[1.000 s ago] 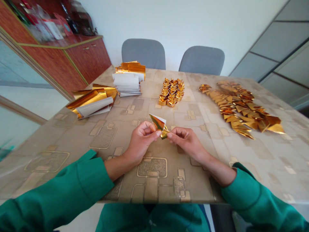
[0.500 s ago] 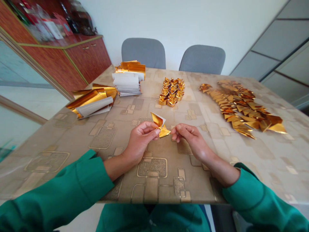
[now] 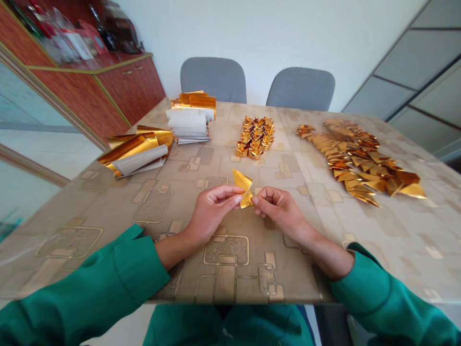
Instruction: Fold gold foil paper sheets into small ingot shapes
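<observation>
A partly folded piece of gold foil paper (image 3: 243, 180) is held above the middle of the table, one pointed flap standing up. My left hand (image 3: 215, 207) pinches its left side between thumb and fingers. At its lower right corner, the thumb and fingertips of my right hand (image 3: 276, 205) are closed on the foil. Beyond my hands sits a block of folded gold paper pieces (image 3: 255, 137) in tight rows. To the right spreads a long overlapping heap of folded gold pieces (image 3: 356, 156).
A stack of white-backed gold sheets (image 3: 190, 126) stands at the back left, with loosely curled gold sheets (image 3: 140, 153) in front of it. Two grey chairs (image 3: 213, 79) are behind the patterned table (image 3: 144, 250). A red-brown cabinet (image 3: 133, 86) stands at the left.
My right fingers have closed onto the foil's right corner. The upright flap has leaned right, and its pale inner side no longer shows. My left hand has shifted slightly right.
</observation>
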Motion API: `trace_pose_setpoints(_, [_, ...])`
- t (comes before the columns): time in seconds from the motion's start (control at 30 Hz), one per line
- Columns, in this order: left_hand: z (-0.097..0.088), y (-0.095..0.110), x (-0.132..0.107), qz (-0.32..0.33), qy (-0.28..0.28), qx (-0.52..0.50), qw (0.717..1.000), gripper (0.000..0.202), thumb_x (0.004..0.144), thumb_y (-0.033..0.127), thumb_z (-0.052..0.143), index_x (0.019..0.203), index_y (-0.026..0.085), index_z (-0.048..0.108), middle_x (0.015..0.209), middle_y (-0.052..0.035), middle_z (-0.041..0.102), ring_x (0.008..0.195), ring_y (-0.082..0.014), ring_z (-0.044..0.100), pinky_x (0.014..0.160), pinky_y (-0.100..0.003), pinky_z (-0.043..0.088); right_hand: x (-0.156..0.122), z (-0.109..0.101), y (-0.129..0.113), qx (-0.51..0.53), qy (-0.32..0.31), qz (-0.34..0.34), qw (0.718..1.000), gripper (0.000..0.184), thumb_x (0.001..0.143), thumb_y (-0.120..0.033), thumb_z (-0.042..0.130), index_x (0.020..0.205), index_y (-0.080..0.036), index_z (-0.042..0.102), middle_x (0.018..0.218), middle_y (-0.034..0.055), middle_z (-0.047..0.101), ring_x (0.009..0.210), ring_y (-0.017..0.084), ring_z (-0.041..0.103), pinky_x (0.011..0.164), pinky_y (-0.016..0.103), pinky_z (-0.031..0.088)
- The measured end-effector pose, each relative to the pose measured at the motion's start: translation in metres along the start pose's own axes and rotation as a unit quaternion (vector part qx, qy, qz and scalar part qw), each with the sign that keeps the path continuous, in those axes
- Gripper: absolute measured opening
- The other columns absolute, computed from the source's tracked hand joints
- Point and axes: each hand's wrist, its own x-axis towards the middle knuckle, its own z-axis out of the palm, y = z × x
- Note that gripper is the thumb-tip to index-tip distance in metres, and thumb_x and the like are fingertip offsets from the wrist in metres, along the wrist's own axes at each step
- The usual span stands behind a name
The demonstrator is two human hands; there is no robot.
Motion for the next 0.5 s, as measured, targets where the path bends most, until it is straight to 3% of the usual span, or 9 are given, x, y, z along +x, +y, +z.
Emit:
trace_pose_setpoints(0.2, [-0.007,0.001,0.002,0.127,-0.023,0.148,0.981,0.019,0.078,0.018,0.07,0.095,0.023,0.077,0.09,-0.0041,0.076,0.077,-0.0169,0.067,0.078,-0.03,0.051,0.001,-0.003,-0.005,0.004,0.002,0.014,1.0,0.044,0.077,-0.062,0.063,0.065,-0.021,0.053,0.056,-0.0027,0.054,0.05,0.01,0.041,0.05,0.024,0.034])
trace_pose_setpoints(0.37, [-0.017,0.007,0.006,0.301,-0.021,0.331,0.894,0.016,0.081,0.024,0.071,0.093,0.031,0.078,0.089,-0.0042,0.075,0.082,-0.0191,0.063,0.081,-0.033,0.046,0.0,-0.003,-0.005,0.003,0.002,0.011,1.0,0.045,0.077,-0.062,0.064,0.064,-0.02,0.053,0.055,-0.0029,0.053,0.049,0.009,0.04,0.048,0.024,0.032])
trace_pose_setpoints(0.5, [-0.02,0.013,0.007,0.349,-0.015,0.401,0.847,0.013,0.083,0.026,0.068,0.09,0.032,0.078,0.091,-0.0042,0.074,0.087,-0.0205,0.061,0.083,-0.034,0.045,-0.001,-0.003,-0.005,-0.014,0.011,-0.016,1.0,0.044,0.082,-0.06,0.061,0.065,-0.02,0.054,0.057,-0.0022,0.054,0.051,0.01,0.042,0.05,0.024,0.034])
